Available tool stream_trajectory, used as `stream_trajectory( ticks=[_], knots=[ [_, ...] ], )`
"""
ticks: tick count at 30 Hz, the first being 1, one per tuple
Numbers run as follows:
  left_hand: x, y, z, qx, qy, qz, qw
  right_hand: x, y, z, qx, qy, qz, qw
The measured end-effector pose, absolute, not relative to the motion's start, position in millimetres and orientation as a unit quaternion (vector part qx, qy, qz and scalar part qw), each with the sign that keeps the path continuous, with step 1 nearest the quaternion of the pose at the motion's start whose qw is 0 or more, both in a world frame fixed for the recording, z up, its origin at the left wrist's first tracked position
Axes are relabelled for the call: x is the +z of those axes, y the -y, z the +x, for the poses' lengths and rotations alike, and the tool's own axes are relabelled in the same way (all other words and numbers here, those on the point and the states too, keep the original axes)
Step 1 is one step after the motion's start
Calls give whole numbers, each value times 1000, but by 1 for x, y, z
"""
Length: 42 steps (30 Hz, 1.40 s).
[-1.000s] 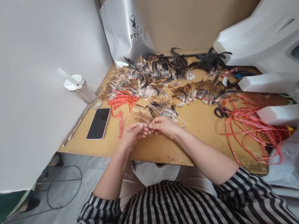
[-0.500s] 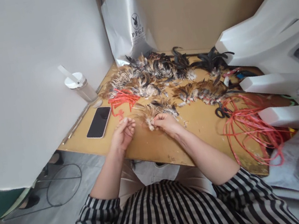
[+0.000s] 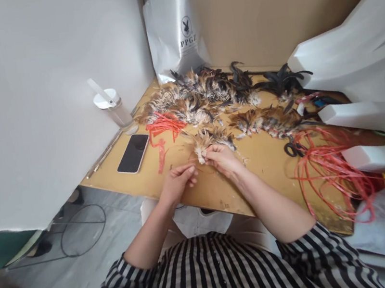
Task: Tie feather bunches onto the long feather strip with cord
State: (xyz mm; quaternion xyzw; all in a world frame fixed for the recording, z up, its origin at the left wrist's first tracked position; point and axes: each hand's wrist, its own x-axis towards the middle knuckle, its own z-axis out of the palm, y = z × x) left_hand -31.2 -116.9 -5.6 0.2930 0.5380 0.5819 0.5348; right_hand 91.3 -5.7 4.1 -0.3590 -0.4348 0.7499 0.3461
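My right hand (image 3: pixel 221 159) pinches the pale base of a small brown feather tuft (image 3: pixel 200 150) near the table's front. To its left, my left hand (image 3: pixel 181 181) has its fingers pressed together; anything between them is too small to make out. Short red strips (image 3: pixel 165 125) lie in a pile beyond my left hand, with a loose red strip (image 3: pixel 161 156) nearer to it. Behind my hands, bundles of brown and black feathers (image 3: pixel 202 89) spread over the table, and another row of brown feathers (image 3: pixel 269 121) lies to the right.
A phone (image 3: pixel 133 154) and a lidded cup (image 3: pixel 116 110) stand on the left of the table (image 3: pixel 140 184). Black-handled scissors (image 3: pixel 292 149) and tangled long red strips (image 3: pixel 327 166) lie right. A silver bag (image 3: pixel 172 30) stands behind, white molded pieces (image 3: pixel 352 118) at the right.
My left hand has moved right, closer to my right hand, and its fingers have closed together. A red strip now lies spread out beside the phone. The view has shifted slightly.
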Motion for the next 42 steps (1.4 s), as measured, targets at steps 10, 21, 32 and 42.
stream_trajectory(
  ticks=[10, 21, 32, 42],
  knots=[
    [-11, 95, -35, 627, -552, 338, 433, -1, 7, 88, 752, 433, -366, 336],
    [-10, 96, -46, 607, -557, 492, 283, 0, 7, 89, 784, 399, -356, 315],
    [1, 91, -40, 606, -523, 479, 360, -1, 10, 89, 781, 425, -352, 293],
    [-5, 90, -45, 529, -551, 482, 430, 0, 8, 95, 721, 539, -394, 186]
  ],
)
